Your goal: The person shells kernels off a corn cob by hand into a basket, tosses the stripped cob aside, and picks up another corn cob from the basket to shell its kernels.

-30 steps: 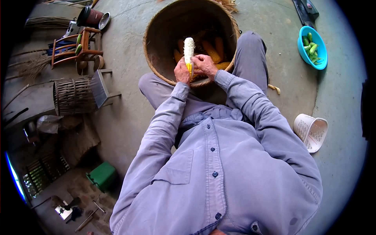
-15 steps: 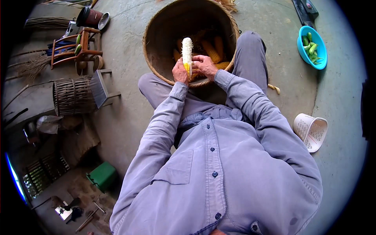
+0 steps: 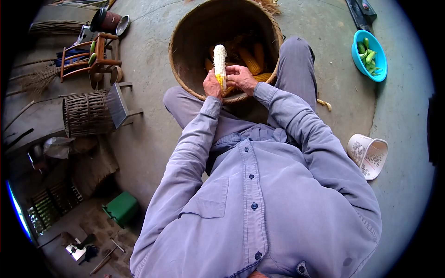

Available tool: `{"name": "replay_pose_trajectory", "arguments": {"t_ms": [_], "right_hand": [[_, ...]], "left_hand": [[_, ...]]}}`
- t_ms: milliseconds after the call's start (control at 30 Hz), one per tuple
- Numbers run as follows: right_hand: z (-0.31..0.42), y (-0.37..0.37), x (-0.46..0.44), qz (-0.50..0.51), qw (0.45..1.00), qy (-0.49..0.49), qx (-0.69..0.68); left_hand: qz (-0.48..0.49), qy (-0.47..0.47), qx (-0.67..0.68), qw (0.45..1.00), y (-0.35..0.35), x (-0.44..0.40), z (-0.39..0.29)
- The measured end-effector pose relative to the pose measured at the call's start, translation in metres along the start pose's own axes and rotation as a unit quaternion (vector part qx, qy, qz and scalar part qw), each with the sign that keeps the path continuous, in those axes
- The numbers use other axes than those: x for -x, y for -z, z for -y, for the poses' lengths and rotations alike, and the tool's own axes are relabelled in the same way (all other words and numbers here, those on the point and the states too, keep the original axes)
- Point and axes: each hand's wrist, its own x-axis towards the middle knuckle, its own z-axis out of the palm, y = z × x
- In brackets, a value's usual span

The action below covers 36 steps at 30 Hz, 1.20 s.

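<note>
An ear of corn [image 3: 219, 58] stands nearly upright over the near rim of a large woven basket [image 3: 178, 76]. Its upper part is bare white cob, and yellow kernels cover the lower end. My left hand [image 3: 212, 85] is closed around that lower end. From the other side, my right hand [image 3: 243, 79] presses its thumb and fingers against the kernels; the fingertips are partly hidden behind the ear. Several yellow corn ears [image 3: 250, 61] lie inside the basket below my hands.
A turquoise basin [image 3: 383, 58] of green vegetables and a tipped white plastic basket [image 3: 354, 148] are on the floor at right. To the left are a wooden chair [image 3: 104, 61], a wicker basket [image 3: 85, 114] and a green bin [image 3: 121, 207]. My knees flank the large basket.
The corn ear and both hands have shifted very slightly to the left. The grip looks the same, and nothing else has visibly moved.
</note>
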Motion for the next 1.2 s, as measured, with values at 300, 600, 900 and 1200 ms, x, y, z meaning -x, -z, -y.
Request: {"name": "replay_pose_trajectory", "arguments": {"t_ms": [300,600,900,1200], "right_hand": [[0.001,-0.004,0.000,-0.013,0.999,0.004,0.047],[-0.004,0.003,-0.002,0.019,0.999,-0.004,-0.043],[-0.005,-0.001,-0.003,-0.003,1.000,-0.018,-0.014],[-0.006,-0.001,-0.003,0.009,0.993,0.047,0.105]], "left_hand": [[-0.030,-0.049,-0.053,0.997,0.009,-0.015,0.021],[-0.038,-0.007,0.025,0.999,0.001,-0.005,0.006],[-0.026,-0.016,0.002,1.000,0.006,-0.011,0.013],[-0.030,-0.034,-0.002,0.999,0.010,-0.016,0.022]]}}
